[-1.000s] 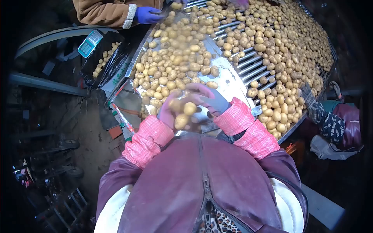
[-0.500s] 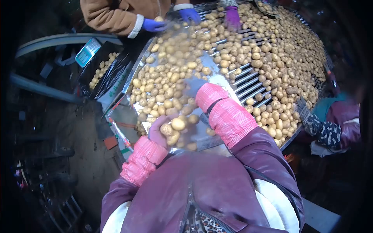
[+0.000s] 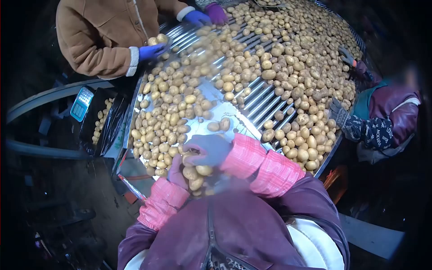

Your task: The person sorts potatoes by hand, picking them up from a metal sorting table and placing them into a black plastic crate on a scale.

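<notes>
My left hand (image 3: pixel 177 173), in a mauve glove, is cupped round several potatoes (image 3: pixel 196 182) close to my jacket front. Just above them my right hand (image 3: pixel 209 150), in a grey glove, curls its fingers over a potato that is mostly hidden. Both hands are almost touching. Beyond my left hand a heap of loose potatoes (image 3: pixel 164 123) lies on the sorting table, and two potatoes (image 3: pixel 219 124) rest on its pale metal surface (image 3: pixel 220 108) past my right hand.
Metal roller bars (image 3: pixel 265 103) carry more potatoes (image 3: pixel 310 76) on the right. Across the table, a co-worker's blue-gloved hand (image 3: pixel 153 51) holds potatoes. Another co-worker's grey-gloved hand (image 3: pixel 338 112) reaches in from the right. A scale (image 3: pixel 82 103) stands by a black-lined crate (image 3: pixel 110 130).
My right hand has come back from the potato heap toward my left hand, which still holds potatoes. The view has shifted, and the co-worker opposite has lifted potatoes.
</notes>
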Demonstrator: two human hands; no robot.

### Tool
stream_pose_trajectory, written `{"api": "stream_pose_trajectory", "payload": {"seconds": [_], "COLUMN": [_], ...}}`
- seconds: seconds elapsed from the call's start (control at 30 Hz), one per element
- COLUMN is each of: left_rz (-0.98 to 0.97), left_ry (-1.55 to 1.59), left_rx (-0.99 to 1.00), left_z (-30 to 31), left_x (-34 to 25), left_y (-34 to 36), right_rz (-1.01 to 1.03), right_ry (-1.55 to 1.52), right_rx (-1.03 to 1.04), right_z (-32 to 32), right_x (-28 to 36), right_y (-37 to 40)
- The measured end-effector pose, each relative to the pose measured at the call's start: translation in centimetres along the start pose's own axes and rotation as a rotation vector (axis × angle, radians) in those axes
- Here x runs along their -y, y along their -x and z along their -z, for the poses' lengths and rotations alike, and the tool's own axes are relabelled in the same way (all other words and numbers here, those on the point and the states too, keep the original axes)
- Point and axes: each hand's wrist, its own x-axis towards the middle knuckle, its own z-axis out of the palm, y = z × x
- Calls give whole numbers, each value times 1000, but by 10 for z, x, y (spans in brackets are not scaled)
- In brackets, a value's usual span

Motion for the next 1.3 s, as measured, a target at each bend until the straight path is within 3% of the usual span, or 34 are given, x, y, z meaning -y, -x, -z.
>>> {"api": "stream_pose_trajectory", "payload": {"seconds": [0.07, 0.13, 0.2, 0.27, 0.4, 0.5, 0.53, 0.6, 0.67, 0.7, 0.73, 0.8, 0.9, 0.97, 1.0, 1.07, 1.1, 1.13, 1.2, 1.27, 1.3], "left_rz": [121, 134, 112, 69, 59, 9, -15, -92, 12, 58, 23, -35, -45, -36, -67, 12, 48, -5, -165, 7, 95], "left_ry": [-95, -43, -133, -124, -200, -253, -364, -869, -185, 157, -32, -152, -113, 5, -32, -120, -163, -502, -1205, -563, -262], "left_rx": [398, 198, 122, 20, 181, 111, 78, -11, 74, 110, 41, 91, 276, 426, 292, 244, 221, 210, 188, 251, 252], "left_z": [17, 2, 5, -9, -8, -2, -17, -51, -37, -29, -25, -23, -39, -55, -52, -51, -50, -52, -51, -57, -60], "left_x": [-6, 0, -2, -2, -12, -12, -14, -22, -17, -15, -19, -25, -26, -22, -17, -21, -24, -25, -22, -21, -21], "left_y": [-14, -5, -4, -7, -18, -31, -32, -31, -42, -46, -45, -44, -49, -51, -50, -49, -46, -41, -40, -42, -43], "right_rz": [-79, -306, -325, -263, -401, -272, -114, -115, -128, -33, 66, -33, -56, -60, -60, 426, 544, 667, 498, -183, -247], "right_ry": [-35, -470, -149, 668, 956, 902, 788, 563, 218, 13, -190, -240, -692, -691, -690, 115, 310, 498, 395, 268, 839], "right_rx": [-99, -311, -586, -647, -527, -502, -540, -386, -282, -328, -372, -252, -150, -186, -199, -256, -263, -291, -458, -602, -644], "right_z": [16, 50, 96, 132, 131, 105, 98, 76, 63, 43, 24, 14, 2, 6, 8, 13, 23, 32, 62, 123, 161], "right_x": [-15, -47, -105, -164, -176, -181, -184, -185, -126, -102, -80, -30, -23, -16, -15, -48, -62, -75, -106, -127, -140], "right_y": [-7, -24, -47, -69, -85, -82, -74, -65, -52, -38, -25, -12, -2, 3, 4, 6, 5, 4, -4, -14, -10]}}
